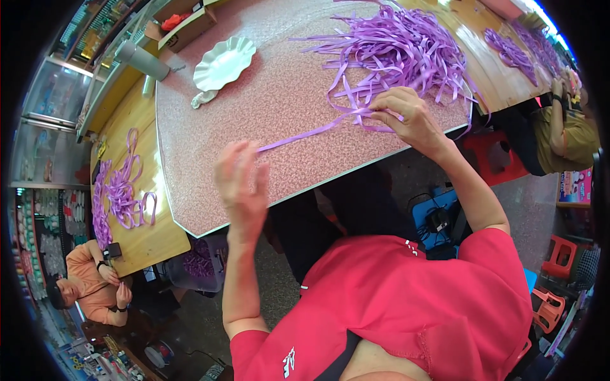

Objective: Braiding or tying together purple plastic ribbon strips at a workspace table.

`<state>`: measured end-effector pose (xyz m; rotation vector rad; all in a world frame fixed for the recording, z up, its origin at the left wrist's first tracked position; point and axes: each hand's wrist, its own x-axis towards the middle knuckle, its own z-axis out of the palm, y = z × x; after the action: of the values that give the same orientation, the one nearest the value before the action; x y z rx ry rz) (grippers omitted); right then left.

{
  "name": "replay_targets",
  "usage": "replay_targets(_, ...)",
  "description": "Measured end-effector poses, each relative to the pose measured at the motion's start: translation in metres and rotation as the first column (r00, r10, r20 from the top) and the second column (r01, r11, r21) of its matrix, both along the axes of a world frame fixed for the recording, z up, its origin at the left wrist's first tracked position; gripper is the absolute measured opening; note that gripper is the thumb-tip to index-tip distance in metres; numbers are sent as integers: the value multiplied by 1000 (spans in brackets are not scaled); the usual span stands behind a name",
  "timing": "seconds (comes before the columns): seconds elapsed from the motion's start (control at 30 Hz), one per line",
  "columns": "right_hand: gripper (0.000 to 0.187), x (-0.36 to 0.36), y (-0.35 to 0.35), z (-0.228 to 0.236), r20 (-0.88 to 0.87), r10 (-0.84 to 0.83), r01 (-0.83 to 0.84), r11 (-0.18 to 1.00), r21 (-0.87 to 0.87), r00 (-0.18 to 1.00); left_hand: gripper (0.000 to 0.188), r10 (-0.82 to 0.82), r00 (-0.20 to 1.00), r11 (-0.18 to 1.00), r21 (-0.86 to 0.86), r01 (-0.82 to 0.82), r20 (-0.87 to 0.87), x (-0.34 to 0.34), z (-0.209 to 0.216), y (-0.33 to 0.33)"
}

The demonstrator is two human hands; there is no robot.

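My right hand (406, 117) pinches a purple ribbon (311, 133) between thumb and fingers, at the near side of a big loose heap of purple ribbons (406, 51). From there the ribbon runs almost straight to the left, over the pink speckled tabletop, and reaches my left hand (241, 184). That hand is raised at the table's near edge and smeared by motion. Its thumb looks apart from the fingers, and whether they grip the ribbon's end cannot be made out. A few ribbon loops hang below my right fingers.
A white scalloped dish (225, 62) and a grey bottle (141, 60) stand at the far left. More purple ribbons (124, 187) lie on the wooden table at left, where a co-worker (95, 282) sits. Another person (562, 127) sits at right, near a red stool (492, 155).
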<state>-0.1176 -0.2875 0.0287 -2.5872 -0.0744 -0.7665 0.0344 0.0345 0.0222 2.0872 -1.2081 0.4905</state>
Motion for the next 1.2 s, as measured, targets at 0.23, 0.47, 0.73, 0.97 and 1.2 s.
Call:
replay_targets(0.23,18,4,63,17,-171,510,-16,342,940,843,43,-316,927,949,62,310,203,-50,26,-61)
replay_targets(0.47,34,7,97,16,-144,621,56,160,986,770,35,-259,947,963,-24,268,190,-42,12,-45)
replay_targets(0.73,28,23,87,20,-359,734,76,389,918,576,19,-470,879,883,46,468,82,-22,13,-15)
replay_targets(0.97,23,21,-5,32,-548,532,-19,728,685,645,23,-129,725,983,11,185,-676,40,31,66)
replay_targets(1.2,22,-7,-62,40,-486,444,56,692,720,753,31,-68,742,990,46,133,-667,106,40,159)
